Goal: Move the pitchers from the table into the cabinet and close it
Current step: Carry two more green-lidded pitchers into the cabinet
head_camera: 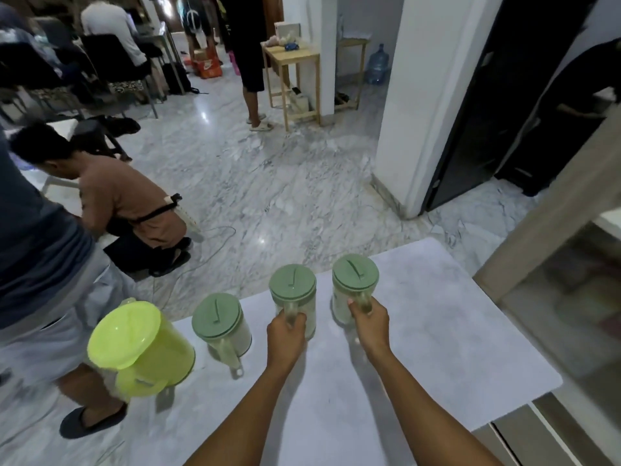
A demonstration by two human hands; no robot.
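Observation:
Several pitchers stand in a row on the white table (437, 348). At the left is a lime-green pitcher (141, 348). Beside it stands a clear pitcher with a sage-green lid (218, 321), its handle toward me. My left hand (285, 334) grips the handle of the second clear pitcher (293, 284). My right hand (369, 317) grips the handle of the rightmost clear pitcher (355, 274). Both held pitchers are upright, at or just above the tabletop. The cabinet (554, 270) with a glass-fronted door is at the right.
A person in a brown shirt (127, 206) crouches on the marble floor beyond the table. Another person in grey shorts (43, 280) stands close at the left. A white pillar (420, 95), a wooden side table (292, 58) and a cable on the floor lie farther off.

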